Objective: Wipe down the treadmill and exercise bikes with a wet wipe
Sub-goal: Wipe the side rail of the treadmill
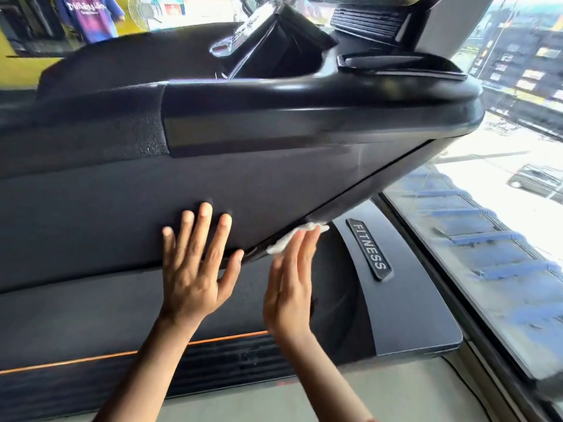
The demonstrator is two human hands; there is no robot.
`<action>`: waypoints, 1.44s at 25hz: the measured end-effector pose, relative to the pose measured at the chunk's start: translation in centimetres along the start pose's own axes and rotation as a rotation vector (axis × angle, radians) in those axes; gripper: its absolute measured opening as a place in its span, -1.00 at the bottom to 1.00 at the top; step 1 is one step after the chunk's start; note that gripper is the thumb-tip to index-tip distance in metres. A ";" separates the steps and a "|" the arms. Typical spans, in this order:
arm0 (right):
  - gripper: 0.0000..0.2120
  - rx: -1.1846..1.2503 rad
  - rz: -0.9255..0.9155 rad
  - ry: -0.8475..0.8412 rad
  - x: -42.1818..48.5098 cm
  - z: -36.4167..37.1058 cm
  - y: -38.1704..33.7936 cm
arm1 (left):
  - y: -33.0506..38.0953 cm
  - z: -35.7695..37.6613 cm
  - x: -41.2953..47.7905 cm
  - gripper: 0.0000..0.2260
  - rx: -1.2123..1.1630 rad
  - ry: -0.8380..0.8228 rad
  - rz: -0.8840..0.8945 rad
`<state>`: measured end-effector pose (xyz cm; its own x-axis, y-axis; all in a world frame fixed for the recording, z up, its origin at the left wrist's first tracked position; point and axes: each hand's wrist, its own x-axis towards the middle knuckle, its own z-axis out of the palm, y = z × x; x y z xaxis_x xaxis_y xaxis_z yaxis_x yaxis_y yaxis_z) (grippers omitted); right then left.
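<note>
Two hands at the treadmill console (274,166), one pressing a wet wipe (277,247)

The left hand (195,269) lies flat on the dark panel of the console, its fingers straight and spread, holding nothing. The right hand (289,284), just beside it, keeps straight fingers together and presses the white wet wipe against the lower edge of the console. Below this edge is the grey motor cover (411,300) with a FITNESS badge (369,249); a window (487,239) is at the right
</note>
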<state>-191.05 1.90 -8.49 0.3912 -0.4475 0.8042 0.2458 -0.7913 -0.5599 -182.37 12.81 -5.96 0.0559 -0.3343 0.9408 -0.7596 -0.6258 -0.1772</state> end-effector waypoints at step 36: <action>-0.67 -0.360 -0.334 -0.209 -7.3 17.8 -13.9 | -27.5 -13.2 -15.3 -0.52 -0.075 -0.205 -0.102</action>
<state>-181.52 23.61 -10.10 0.5213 -0.0829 0.8494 0.0822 -0.9858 -0.1466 -170.88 44.41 -11.72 0.2590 -0.4130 0.8731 -0.7892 -0.6117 -0.0552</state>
